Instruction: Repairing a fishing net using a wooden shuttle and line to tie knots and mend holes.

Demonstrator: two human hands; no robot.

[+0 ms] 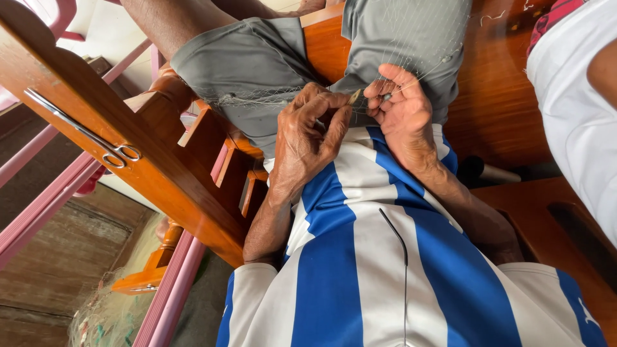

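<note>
A fine, pale fishing net [411, 45] lies spread over my lap and grey shorts [257, 71]. My left hand [308, 135] is curled, pinching a small tan netting needle [355, 96] between thumb and fingers. Just right of it, my right hand [402, 112] grips a strand of the net between its fingertips. The two hands almost touch above my blue and white striped shirt [360, 257]. A thin black cord [398, 238] runs down the shirt.
Metal scissors [87, 133] lie on the wooden armrest [160, 160] of the chair at left. A heap of net [106, 315] sits at lower left beside pink rails [45, 205]. Another person in a white shirt [578, 109] is at the right edge.
</note>
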